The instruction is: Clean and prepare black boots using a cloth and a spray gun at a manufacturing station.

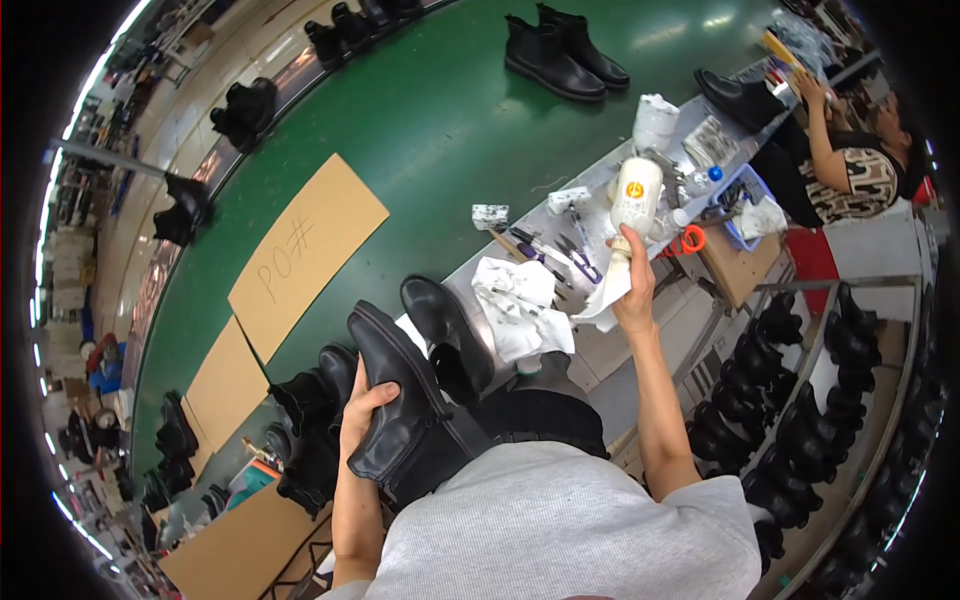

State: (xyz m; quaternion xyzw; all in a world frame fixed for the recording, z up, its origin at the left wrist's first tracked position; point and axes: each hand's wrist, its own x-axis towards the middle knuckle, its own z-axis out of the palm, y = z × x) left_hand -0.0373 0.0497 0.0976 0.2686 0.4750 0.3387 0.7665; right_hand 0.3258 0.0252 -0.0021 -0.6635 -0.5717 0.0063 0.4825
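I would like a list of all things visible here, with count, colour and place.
black leather ankle boot: one, black, held in the left hand
white plastic bottle: one, white, upside down in the right hand
white cloth: one, white, hanging under the right hand
second black boot: one, black, on the grey bench
crumpled white rags: a pile, white, on the bench
brown cardboard sheets: several, brown, on the green belt
co-worker: one, upper right
left hand: gripping the boot
right hand: raised, holding bottle and cloth
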